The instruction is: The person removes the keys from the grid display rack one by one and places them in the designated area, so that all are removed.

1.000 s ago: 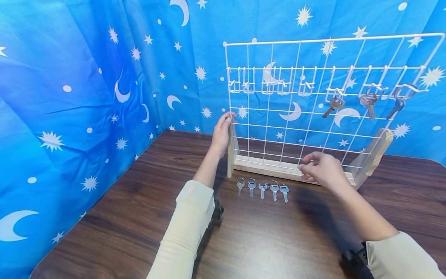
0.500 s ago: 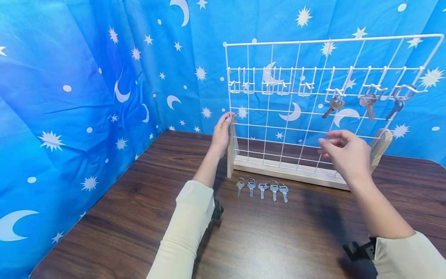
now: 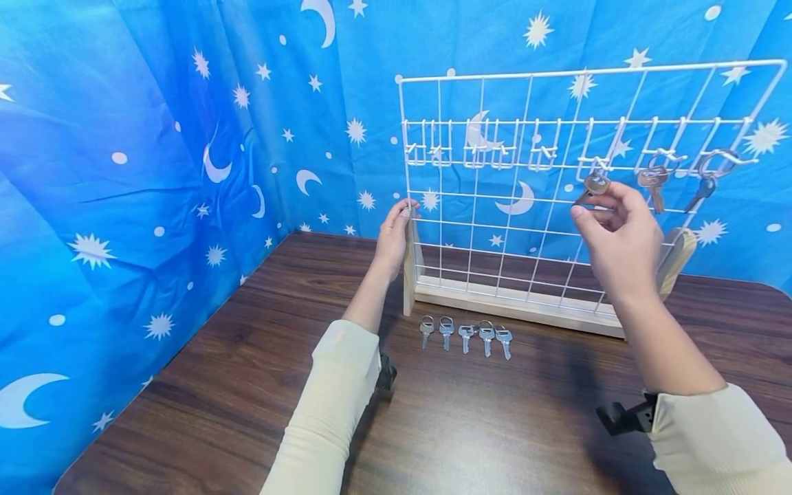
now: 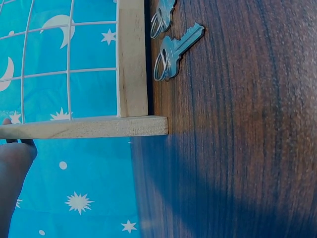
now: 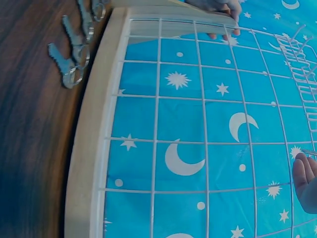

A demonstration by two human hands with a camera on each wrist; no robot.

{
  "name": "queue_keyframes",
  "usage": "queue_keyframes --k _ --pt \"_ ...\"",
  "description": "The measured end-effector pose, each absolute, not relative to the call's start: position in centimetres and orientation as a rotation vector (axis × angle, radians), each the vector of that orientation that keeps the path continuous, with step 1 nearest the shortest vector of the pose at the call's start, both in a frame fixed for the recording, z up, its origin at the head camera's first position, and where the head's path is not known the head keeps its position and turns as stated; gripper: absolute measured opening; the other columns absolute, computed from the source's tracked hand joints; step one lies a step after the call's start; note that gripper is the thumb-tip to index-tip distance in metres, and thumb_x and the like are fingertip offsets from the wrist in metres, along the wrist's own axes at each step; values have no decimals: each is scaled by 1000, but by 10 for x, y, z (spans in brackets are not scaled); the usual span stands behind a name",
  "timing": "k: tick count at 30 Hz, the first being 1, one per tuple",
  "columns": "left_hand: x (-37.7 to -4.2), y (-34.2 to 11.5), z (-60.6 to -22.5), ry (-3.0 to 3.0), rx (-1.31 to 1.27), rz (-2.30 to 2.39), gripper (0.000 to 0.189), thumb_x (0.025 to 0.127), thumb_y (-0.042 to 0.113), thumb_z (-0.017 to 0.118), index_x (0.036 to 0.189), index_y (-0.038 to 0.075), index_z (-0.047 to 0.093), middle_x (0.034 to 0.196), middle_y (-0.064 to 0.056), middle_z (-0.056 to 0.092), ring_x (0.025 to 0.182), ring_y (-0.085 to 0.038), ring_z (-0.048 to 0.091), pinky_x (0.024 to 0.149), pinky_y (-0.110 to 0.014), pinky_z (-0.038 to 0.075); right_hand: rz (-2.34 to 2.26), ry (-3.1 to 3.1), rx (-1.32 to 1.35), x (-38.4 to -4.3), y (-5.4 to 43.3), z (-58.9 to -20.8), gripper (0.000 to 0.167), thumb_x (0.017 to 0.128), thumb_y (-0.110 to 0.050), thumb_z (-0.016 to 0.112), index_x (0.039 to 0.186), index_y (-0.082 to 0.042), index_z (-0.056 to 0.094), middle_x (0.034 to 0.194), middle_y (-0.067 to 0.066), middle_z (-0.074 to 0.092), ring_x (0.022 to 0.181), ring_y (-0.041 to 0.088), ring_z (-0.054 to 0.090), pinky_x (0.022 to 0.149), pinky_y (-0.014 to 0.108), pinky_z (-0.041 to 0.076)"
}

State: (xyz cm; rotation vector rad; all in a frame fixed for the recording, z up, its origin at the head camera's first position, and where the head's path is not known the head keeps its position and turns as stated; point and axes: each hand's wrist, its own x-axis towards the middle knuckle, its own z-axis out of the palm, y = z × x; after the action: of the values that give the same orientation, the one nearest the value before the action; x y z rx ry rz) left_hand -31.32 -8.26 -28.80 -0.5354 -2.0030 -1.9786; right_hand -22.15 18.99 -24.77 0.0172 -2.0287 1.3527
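Note:
A white wire grid rack [image 3: 473,224] in a wooden stand [image 3: 489,297] stands upright on the table. My left hand [image 3: 392,237] grips the rack's left side, with the thumb in front and fingertips round the edge. A key [image 3: 597,183] on a ring hangs from a white hook on the grid. My right hand [image 3: 625,240] pinches this key, thumb low at the blade and forefinger beside the head. In the right wrist view only the right fingertips [image 5: 303,173] show at the edge, near the key's metal tip.
Two more ringed hanging keys, a bronze key [image 3: 654,180] and a darker key [image 3: 704,189], are right of my right hand. Bare hooks [image 3: 491,148] line the grid's left half. Several silver keys [image 3: 467,337] lie in a row before the stand. A blue curtain [image 3: 346,89] hangs behind.
My right hand has risen from the stand's base, up and to the right, to the hanging key and now has its fingers on it. The left hand stays on the rack.

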Motion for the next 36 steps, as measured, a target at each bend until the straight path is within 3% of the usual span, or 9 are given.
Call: queue_keyframes --k 5,14,27,36 --pt "-315 -83 -289 -2009 -538 -1966 33 101 8 29 125 -5 48 126 -18 51 117 -32 47 97 -30 36 1387 -2014 11 -225 189 -241 37 88 -21 63 123 -11 54 104 -10 62 87 -2 56 70 12 41" --pt "-339 -85 -305 -1993 -528 -1986 34 102 13 30 126 0 48 127 -13 52 115 -25 49 97 -30 36 1517 -1856 75 -227 185 -234 10 88 -8 61 97 -10 63 83 -9 64 74 3 62 72 11 47" --pt "-339 -85 -306 -1991 -518 -1982 33 102 14 30 125 3 51 127 -11 53 116 -24 48 97 -29 35 1552 -1806 38 -222 186 -232 22 85 -3 63 106 -5 68 76 -7 63 68 4 61 67 10 47" --pt "-315 -84 -288 -2025 -532 -1968 33 101 9 29 125 -3 48 127 -17 51 117 -30 47 97 -30 36 1499 -1892 -31 -213 190 -230 25 86 -10 64 110 -8 68 76 -9 61 69 1 61 66 9 46"
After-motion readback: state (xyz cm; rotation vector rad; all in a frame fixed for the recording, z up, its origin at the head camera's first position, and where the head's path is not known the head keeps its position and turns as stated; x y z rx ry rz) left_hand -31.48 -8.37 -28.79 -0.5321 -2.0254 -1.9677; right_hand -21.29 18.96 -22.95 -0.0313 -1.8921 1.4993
